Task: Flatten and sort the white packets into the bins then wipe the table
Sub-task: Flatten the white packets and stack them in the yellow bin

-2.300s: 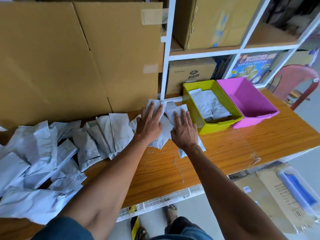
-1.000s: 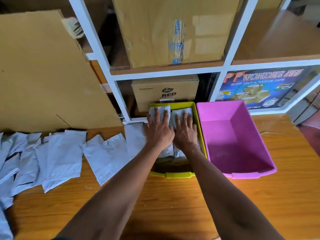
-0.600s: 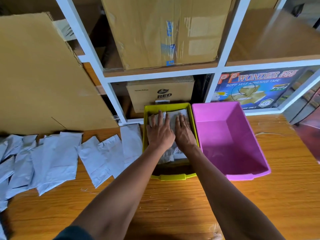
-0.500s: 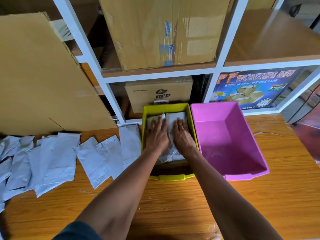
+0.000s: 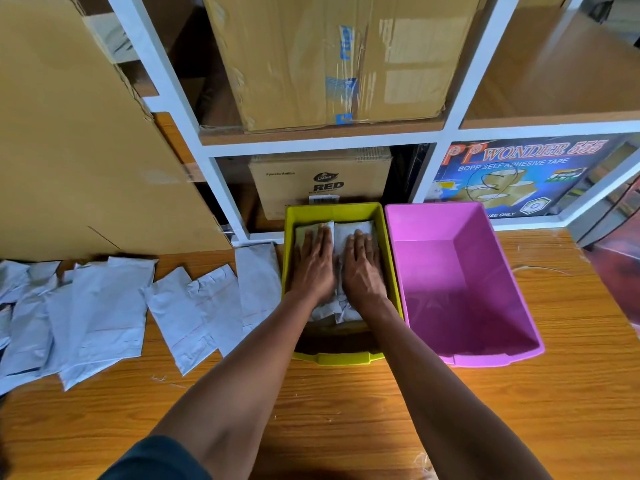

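Both my hands lie flat inside the yellow-green bin (image 5: 337,359), pressing down on the white packets in the bin (image 5: 360,226). My left hand (image 5: 315,263) covers the left packet and my right hand (image 5: 362,266) the right one, fingers straight and side by side. The pink bin (image 5: 491,359) stands directly right of the yellow-green one, and I see nothing inside it. Several more white packets (image 5: 104,313) lie flattened in an overlapping row on the wooden table (image 5: 346,410), left of the bins.
A white shelf frame (image 5: 221,181) with cardboard boxes (image 5: 322,183) stands right behind the bins. A large cardboard sheet (image 5: 69,150) leans at the back left. Bare table wood lies in front of and right of the bins.
My hands carried packets from the table into the yellow-green bin and have pushed them lower and flatter. My view has turned right, toward the bins.
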`<state>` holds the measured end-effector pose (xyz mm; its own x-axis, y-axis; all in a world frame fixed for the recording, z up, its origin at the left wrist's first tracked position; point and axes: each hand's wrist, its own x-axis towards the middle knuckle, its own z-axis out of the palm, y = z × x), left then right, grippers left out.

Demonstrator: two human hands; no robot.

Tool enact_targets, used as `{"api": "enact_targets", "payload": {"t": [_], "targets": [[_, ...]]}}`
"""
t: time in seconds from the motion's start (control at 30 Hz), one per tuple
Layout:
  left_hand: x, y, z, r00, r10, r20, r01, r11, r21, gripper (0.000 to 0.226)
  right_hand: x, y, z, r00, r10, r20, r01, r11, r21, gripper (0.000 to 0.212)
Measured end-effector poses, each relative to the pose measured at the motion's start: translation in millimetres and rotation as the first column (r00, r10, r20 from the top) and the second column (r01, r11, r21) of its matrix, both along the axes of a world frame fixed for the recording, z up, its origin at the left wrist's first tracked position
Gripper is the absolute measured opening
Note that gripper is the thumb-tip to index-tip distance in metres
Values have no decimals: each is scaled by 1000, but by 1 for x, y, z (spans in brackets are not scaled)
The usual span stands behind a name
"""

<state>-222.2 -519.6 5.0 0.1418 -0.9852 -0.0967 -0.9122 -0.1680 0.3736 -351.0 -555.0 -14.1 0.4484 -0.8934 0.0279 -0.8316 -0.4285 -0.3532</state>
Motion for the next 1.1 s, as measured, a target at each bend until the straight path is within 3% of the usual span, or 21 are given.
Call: {"api": "enact_targets", "payload": {"t": [0.17, 0.6, 0.77, 0.97, 1.1], "targets": [[-4, 6, -3, 1000, 24, -2, -24, 997, -75, 67, 5, 0, 4, 1000, 26, 14, -25, 997, -69, 66], [-2, -2, -28, 989, -5, 149, 9, 1000, -21, 75, 6, -13, -22, 999, 40, 27, -39, 998, -40, 63], [-1, 1, -5, 993, -46, 111, 42, 999, 33, 73, 5, -13, -17, 999, 32, -10, -32, 999, -22, 64], [3, 16, 35, 993, -107, 51, 115, 974, -195, 63, 9, 4, 24, 999, -30, -24, 27, 995, -94, 61], [22, 42, 62, 997, -9, -75, -24, 906, -423, 46, 25, 23, 55, 964, -123, 237, 167, 970, -175, 44]]}}
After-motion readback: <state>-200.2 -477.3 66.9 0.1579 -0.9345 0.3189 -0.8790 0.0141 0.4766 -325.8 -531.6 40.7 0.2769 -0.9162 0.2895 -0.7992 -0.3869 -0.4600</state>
